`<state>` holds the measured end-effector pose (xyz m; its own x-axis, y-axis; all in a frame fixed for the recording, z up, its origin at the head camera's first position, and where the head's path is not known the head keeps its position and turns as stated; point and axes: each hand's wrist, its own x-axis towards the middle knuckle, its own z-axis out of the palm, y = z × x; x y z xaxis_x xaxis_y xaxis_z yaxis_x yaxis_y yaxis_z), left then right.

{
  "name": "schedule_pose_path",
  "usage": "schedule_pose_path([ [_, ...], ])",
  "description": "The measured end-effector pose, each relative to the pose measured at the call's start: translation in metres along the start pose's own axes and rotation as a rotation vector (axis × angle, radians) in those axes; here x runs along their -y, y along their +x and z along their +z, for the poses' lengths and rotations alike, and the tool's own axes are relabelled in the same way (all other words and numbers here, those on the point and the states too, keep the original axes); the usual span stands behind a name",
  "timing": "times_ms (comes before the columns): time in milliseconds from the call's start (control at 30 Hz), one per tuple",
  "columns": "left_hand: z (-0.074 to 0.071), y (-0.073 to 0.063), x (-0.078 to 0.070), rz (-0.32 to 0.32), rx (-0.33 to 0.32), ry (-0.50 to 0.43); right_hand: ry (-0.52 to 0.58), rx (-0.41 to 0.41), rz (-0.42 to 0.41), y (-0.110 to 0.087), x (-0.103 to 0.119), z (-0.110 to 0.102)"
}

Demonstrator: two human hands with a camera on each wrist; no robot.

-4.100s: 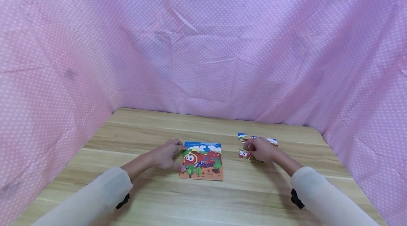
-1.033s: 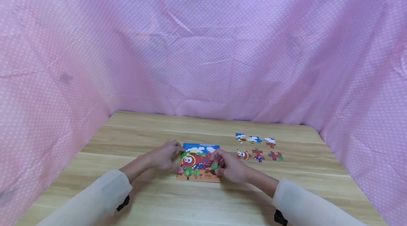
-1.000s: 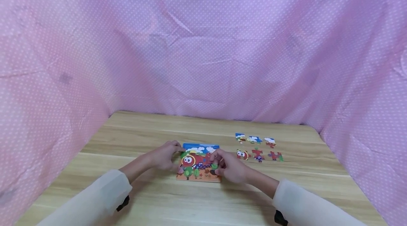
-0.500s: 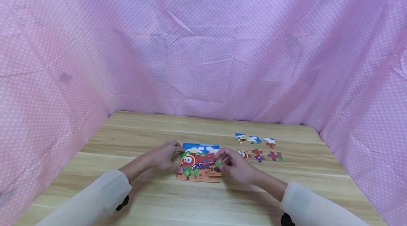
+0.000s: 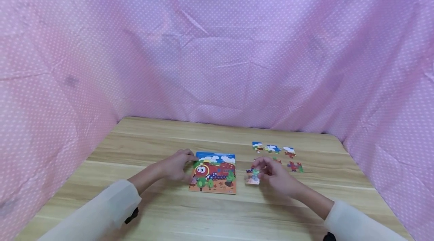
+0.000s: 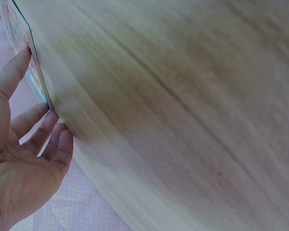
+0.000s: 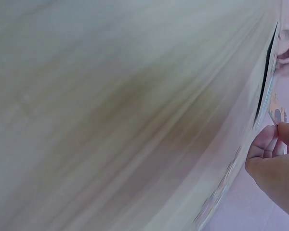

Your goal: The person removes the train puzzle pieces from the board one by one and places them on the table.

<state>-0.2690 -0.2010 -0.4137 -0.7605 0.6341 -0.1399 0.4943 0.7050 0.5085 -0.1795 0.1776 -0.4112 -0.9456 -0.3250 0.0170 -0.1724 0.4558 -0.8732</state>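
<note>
- Hands: left hand point(image 5: 176, 166) spread wide, thumb and fingertips touching the left side of the train picture board; right hand point(image 5: 279, 177) pinches a puzzle piece between thumb and fingers.
- Left sleeve point(image 5: 98, 211): pale, covers the forearm behind the left hand.
- Train picture board point(image 5: 217, 173): flat on the wooden table point(image 5: 176, 216), between the hands, touching the left one.
- Puzzle piece point(image 5: 252, 177): at the right hand's fingertips, just right of the board and apart from it, tilted; contact with table, cannot tell.
- Top-row pieces point(image 5: 272, 148): three, blue and white along their tops, lying beyond the right hand.
- More pieces show past the right fingers, mostly hidden.
- Red piece point(image 5: 295, 166): flat, beyond the right wrist.
- Pink dotted cloth point(image 5: 217, 64): hangs behind the table, beyond both hands.
</note>
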Motion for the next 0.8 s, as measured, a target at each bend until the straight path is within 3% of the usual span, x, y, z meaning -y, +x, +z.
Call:
schedule_pose_path([
  [233,0.0,0.0,-0.001,-0.008,0.001,0.001,-0.009,-0.089,0.022,-0.017,-0.013,-0.026],
  [800,0.003,0.002,0.001,-0.033,-0.001,0.003,-0.026,-0.176,0.011,-0.069,-0.05,-0.085],
])
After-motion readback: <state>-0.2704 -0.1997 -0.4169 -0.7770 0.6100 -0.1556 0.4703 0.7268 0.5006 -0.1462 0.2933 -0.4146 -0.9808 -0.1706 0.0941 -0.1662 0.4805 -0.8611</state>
